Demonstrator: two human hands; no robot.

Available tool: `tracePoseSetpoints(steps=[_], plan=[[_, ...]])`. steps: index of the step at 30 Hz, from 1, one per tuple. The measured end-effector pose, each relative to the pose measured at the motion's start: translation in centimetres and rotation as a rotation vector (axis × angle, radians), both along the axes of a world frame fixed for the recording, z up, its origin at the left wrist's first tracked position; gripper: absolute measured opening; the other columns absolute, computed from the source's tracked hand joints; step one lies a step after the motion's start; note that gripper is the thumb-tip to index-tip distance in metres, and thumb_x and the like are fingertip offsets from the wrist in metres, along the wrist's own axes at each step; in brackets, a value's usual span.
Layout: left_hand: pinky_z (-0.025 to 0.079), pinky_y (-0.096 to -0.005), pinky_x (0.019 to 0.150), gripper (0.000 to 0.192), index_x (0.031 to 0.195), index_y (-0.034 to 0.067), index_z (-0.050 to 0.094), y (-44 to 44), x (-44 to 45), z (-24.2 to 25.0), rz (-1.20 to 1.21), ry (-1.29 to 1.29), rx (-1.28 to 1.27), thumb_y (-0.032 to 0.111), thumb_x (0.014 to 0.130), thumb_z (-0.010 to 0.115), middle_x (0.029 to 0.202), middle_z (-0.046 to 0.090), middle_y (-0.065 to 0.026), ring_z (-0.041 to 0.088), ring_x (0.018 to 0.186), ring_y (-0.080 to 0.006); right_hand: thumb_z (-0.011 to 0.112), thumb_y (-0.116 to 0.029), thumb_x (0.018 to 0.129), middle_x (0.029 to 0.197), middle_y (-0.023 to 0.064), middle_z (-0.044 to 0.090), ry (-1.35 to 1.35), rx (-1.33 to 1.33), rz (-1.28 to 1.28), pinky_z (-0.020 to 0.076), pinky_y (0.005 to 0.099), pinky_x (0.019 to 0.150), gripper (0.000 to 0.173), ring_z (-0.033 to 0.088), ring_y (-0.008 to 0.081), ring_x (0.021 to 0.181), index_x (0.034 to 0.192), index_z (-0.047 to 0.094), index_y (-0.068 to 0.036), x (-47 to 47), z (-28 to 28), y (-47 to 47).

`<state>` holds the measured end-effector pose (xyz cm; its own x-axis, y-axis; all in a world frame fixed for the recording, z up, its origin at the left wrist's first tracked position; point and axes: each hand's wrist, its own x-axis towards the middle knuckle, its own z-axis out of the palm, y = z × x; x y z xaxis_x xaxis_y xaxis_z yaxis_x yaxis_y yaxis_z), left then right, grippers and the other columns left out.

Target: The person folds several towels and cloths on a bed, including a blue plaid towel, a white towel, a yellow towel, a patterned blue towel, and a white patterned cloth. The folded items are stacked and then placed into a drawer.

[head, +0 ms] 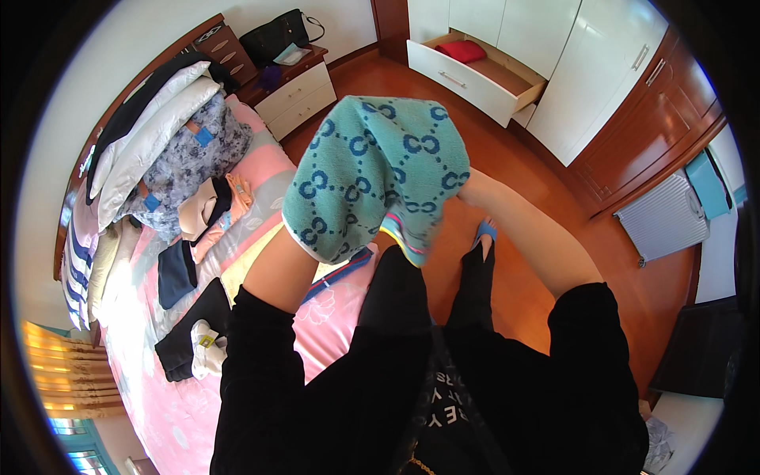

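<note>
A teal towel (374,172) with a dark blue pattern hangs raised in front of me, draped over both of my hands. My left hand is under its lower left part, its fingers hidden by the cloth. The towel also covers most of my right hand (466,181), whose wrist side shows at the right edge. Whether the fingers grip the cloth is hidden. Below the towel, a folded yellow cloth (252,255) and a dark blue cloth with a red stripe (338,274) lie on the pink bed (329,332).
Folded dark clothes (193,326), white socks (208,350), a blue-grey patterned bag (190,154) and pillows (160,136) are on the bed. An open drawer (463,80) holds a red cloth (461,51). A suitcase (662,217) stands at the right.
</note>
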<state>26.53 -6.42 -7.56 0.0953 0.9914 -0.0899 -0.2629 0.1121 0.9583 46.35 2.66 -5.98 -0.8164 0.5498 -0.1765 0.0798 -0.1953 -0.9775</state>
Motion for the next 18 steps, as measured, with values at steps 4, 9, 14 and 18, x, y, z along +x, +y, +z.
tracePoseSetpoints(steps=[4,9,14,18], plan=[[0.041,-0.0364,0.086,0.04,0.119,-0.002,0.049,1.5,0.6,-0.2,-0.067,0.23,0.094,0.025,0.091,0.041,0.109,0.057,-0.0124,0.054,0.097,-0.0213,0.046,-0.04,0.087,0.104,0.0113,0.06,0.251,-0.51,-0.034,0.0496,0.0354,0.078,0.042,0.059,0.0212,0.09,0.107,0.057,-0.004,0.2,-0.1,1.8],[0.041,-0.0376,0.089,0.04,0.119,-0.003,0.048,-0.2,-2.9,-2.2,0.056,0.024,0.037,0.024,0.091,0.04,0.111,0.056,-0.0136,0.054,0.099,-0.0228,0.04,-0.04,0.089,0.097,0.0134,0.061,0.223,-0.551,-0.298,0.05,0.0369,0.076,0.043,0.058,0.024,0.086,0.097,0.06,-0.002,2.4,1.6,3.3],[0.04,-0.0376,0.091,0.048,0.116,-0.005,0.048,-2.7,-0.7,-0.4,0.297,-0.612,-0.255,0.035,0.092,0.037,0.111,0.056,-0.0168,0.052,0.102,-0.0263,0.04,-0.035,0.089,0.093,0.0135,0.062,0.347,-0.558,-0.481,0.0488,0.0392,0.076,0.038,0.058,0.0266,0.081,0.091,0.06,-0.003,5.0,0.9,5.3],[0.043,-0.0363,0.089,0.039,0.105,-0.003,0.056,-3.0,0.2,0.6,0.166,-0.559,-0.131,0.032,0.088,0.052,0.102,0.061,-0.0133,0.057,0.097,-0.0234,0.04,-0.033,0.088,0.089,0.012,0.062,0.346,-0.504,-0.548,0.0488,0.0387,0.073,0.035,0.057,0.026,0.078,0.089,0.061,-0.004,4.9,2.2,4.4]])
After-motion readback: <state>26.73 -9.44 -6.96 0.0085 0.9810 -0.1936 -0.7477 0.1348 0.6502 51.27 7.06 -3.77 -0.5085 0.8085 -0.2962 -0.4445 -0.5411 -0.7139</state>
